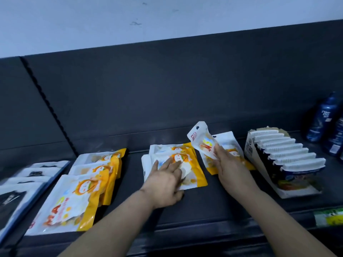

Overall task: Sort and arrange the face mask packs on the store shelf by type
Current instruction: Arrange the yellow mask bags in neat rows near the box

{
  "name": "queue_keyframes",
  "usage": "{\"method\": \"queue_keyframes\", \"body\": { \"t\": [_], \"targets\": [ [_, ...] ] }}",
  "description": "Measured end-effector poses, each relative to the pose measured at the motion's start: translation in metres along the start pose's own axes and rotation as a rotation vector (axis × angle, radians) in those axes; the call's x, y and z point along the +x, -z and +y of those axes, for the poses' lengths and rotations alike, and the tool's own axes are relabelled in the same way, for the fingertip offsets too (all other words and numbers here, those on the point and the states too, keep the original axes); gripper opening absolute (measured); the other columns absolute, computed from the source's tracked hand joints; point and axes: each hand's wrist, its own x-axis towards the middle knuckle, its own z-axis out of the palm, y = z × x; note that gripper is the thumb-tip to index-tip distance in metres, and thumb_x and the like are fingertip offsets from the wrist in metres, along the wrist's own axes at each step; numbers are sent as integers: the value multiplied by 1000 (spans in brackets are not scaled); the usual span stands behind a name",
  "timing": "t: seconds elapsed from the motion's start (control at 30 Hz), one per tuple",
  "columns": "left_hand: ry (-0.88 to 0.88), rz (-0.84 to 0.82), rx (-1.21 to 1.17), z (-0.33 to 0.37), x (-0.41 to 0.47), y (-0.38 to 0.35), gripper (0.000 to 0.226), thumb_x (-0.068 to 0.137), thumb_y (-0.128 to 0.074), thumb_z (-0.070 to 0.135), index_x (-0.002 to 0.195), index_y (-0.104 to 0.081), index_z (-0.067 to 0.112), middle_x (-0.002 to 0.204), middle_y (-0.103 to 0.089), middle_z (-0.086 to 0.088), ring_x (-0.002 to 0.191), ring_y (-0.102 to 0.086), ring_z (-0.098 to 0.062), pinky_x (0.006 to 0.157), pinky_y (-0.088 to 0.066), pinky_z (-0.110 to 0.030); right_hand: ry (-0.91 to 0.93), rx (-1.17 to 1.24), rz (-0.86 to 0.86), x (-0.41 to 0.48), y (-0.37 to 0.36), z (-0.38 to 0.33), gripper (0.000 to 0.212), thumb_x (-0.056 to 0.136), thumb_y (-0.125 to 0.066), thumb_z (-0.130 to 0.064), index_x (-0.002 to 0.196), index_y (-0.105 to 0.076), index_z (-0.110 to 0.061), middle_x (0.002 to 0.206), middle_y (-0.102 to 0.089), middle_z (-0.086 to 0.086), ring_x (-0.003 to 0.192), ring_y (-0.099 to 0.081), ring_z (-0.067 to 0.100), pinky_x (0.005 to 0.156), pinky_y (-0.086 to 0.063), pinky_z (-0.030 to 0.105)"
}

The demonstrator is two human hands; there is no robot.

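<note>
Yellow-and-white face mask packs lie in three groups on the dark shelf (204,210). A left stack (79,191) fans toward the front. On the middle stack (193,175) my left hand (165,184) rests flat, fingers straight. My right hand (228,164) grips one pack (201,140) by its lower edge and holds it tilted up above the right stack (232,143). Black-and-white mask packs (24,180) lie overlapped at the far left.
An open cardboard display box (284,160) of white-topped packs stands at the right. Dark blue bottles (323,119) stand behind it at the far right. A green price label (328,217) sits on the shelf's front edge. The dark back panel (167,89) rises behind.
</note>
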Motion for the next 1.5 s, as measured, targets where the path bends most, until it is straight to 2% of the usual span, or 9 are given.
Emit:
{"method": "queue_keyframes", "body": {
  "t": [0.27, 0.33, 0.47, 0.63, 0.77, 0.97, 1.1, 1.27, 1.5],
  "targets": [
    [-14, -32, -586, -22, 9, -8, 42, 94, -50, 21, 134, -41, 30, 152, -34, 4, 144, -25, -23, 113, -31, -46, 78, -86, 36, -10, 9, -2, 49, 100, -40, -20, 147, -29, -28, 156, -22, 10, 142, -23, 30, 101, -42, 45],
    [198, 288, -1126, -26, 4, -1, 46, 91, -48, 3, 130, -46, 27, 131, -54, 2, 122, -53, -21, 104, -43, -35, 183, -138, 22, -11, 5, -4, 54, 98, -43, -13, 147, -28, -29, 157, -22, 11, 143, -22, 31, 101, -41, 41],
    [613, 870, -1107, -55, -13, 30, 39, 97, -44, 5, 135, -46, 13, 136, -52, -1, 126, -48, -16, 99, -32, -20, 367, -310, -129, -20, -23, -33, 75, 79, -65, -3, 143, -36, -29, 152, -34, 13, 139, -33, 39, 104, -38, 47],
    [286, 266, -857, -42, -29, 38, 41, 94, -58, 20, 133, -51, 25, 139, -52, 1, 128, -49, -17, 101, -43, -27, 383, -317, -463, -25, -41, -56, 75, 90, -52, -49, 151, -11, -32, 161, 4, 2, 148, 6, 28, 118, -9, 45],
    [91, -72, -350, -15, -35, 13, 77, 86, -53, 62, 150, -15, 41, 163, -3, 1, 150, 4, -22, 119, -7, -54, 251, -194, -429, -21, -33, -52, 79, 87, -57, -53, 150, -15, -34, 161, 3, 1, 147, 5, 31, 118, -15, 46],
    [116, -214, -178, -16, -24, 6, 75, 92, -46, 56, 151, -2, 41, 163, 6, 2, 148, 14, -28, 114, 6, -63, 59, 34, -157, -7, -30, -33, 40, 96, -48, -35, 135, -46, -24, 149, -38, 3, 139, -31, 22, 108, -32, 33],
    [94, -181, -136, -3, -10, 18, 76, 91, -49, 51, 152, -8, 31, 162, 8, 2, 149, 11, -26, 117, -1, -60, -96, -360, -194, 20, -32, -8, 70, 94, -42, -53, 150, -15, -21, 159, -2, 17, 143, 5, 46, 117, -10, 53],
    [143, -219, -177, 1, 0, 10, 78, 91, -52, 49, 152, -6, 34, 162, 11, 7, 149, 9, -25, 118, -7, -57, -240, -481, -313, 44, -38, 13, 102, 82, -43, -73, 151, -2, -11, 155, 0, 29, 140, 1, 52, 113, -11, 58],
    [144, -176, -233, -5, 5, 6, 75, 91, -53, 45, 151, -10, 36, 161, 9, 6, 148, 5, -24, 116, -17, -50, -224, -469, -237, 41, -35, 18, 58, 97, -34, -12, 149, -11, -4, 149, -23, 29, 136, -25, 48, 103, -37, 53]
  ]
}}
